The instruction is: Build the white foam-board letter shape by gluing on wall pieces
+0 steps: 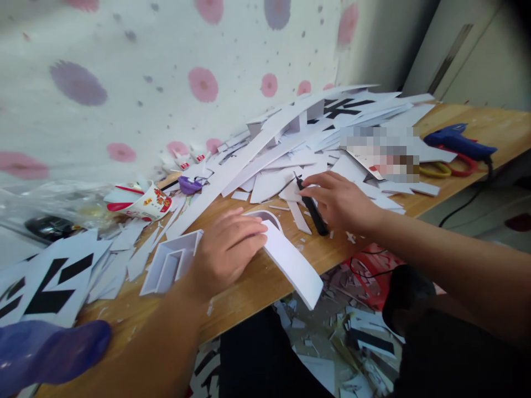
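Observation:
My left hand [230, 249] is closed on a curved white foam board strip [292, 262], whose free end reaches over the table's front edge. The strip's far part bends into a loop beyond my fingertips. To the right, my right hand [327, 199] has its fingertips closed at the upper part of a black craft knife [313, 213], its thin tip pointing away from me. Left of my left hand sits a white box-like foam board piece [170, 262] with stepped inner walls, partly hidden by that hand.
White foam board offcuts [274, 182] pile up along the wall. A paper cup [151, 202] stands at left, near a purple object [53, 351]. At right lie a blue glue gun [460, 141] and scissors [460, 165]. Scraps [319, 370] litter the floor.

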`<state>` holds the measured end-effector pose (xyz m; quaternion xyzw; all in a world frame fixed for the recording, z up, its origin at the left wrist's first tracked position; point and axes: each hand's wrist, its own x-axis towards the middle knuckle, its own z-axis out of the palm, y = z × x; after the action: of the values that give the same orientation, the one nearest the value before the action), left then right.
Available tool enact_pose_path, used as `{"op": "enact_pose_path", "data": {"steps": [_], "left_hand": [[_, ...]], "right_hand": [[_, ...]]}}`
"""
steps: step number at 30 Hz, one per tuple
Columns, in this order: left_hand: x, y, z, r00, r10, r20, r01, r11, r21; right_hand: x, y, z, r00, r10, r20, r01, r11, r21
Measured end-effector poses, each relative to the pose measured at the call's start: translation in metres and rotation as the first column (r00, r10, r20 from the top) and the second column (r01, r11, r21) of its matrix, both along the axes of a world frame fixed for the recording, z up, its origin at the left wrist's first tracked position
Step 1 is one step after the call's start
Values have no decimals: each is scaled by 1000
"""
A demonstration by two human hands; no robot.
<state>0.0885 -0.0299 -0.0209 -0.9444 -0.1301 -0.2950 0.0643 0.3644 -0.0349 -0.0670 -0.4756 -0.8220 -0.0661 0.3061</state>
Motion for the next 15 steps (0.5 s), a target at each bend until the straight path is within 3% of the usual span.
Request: {"op": "enact_pose_path", "data": {"steps": [2, 4, 7, 9, 12, 15], "left_hand": [[-1, -5, 3, 999, -25, 38, 24, 998, 51], [-2, -9, 6, 997, -39, 59, 33, 995, 90], [-3, -13, 8, 995, -32, 96, 17, 987, 158], [-3, -14, 6, 991, -40, 125, 16, 982, 188], [1, -14, 2, 983, -78, 164, 47, 981, 186], [7, -15, -1, 984, -80, 157, 70, 995, 68]], "right_hand": [[-11, -16, 15, 967, -35, -252, 17, 997, -71], [-22, -34, 31, 916, -57, -397, -59, 960, -275], [-36, -56, 46, 914, 15, -406, -254, 800, -543], [-40, -64, 48, 935, 36, -354, -258, 753, -605], [-42, -69, 42, 966, -40, -257, -106, 843, -527], [-41, -70, 37, 986, -36, -162, -35, 910, -413]]}}
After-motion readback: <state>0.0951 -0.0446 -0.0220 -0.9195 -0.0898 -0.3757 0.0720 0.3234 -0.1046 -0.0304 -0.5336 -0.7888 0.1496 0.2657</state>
